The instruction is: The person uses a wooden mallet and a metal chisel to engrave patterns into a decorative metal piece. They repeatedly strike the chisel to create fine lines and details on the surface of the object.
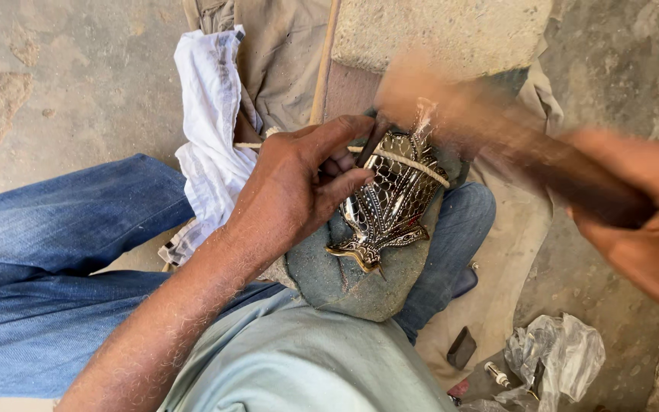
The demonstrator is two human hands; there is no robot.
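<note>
Head view: left hand (299,191) pinches a thin dark metal punch (370,143) against the black-and-silver patterned carved figure (390,202) on a grey-green pad (345,278). Right hand (642,221) grips a blurred brown wooden mallet (497,137).

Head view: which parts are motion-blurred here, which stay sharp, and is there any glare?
Head view: the right hand and its wooden mallet smear with motion blur; the left hand and the patterned metal piece are sharp; small bright glints on the metal; soft, even daylight, no hard shadows.
</note>
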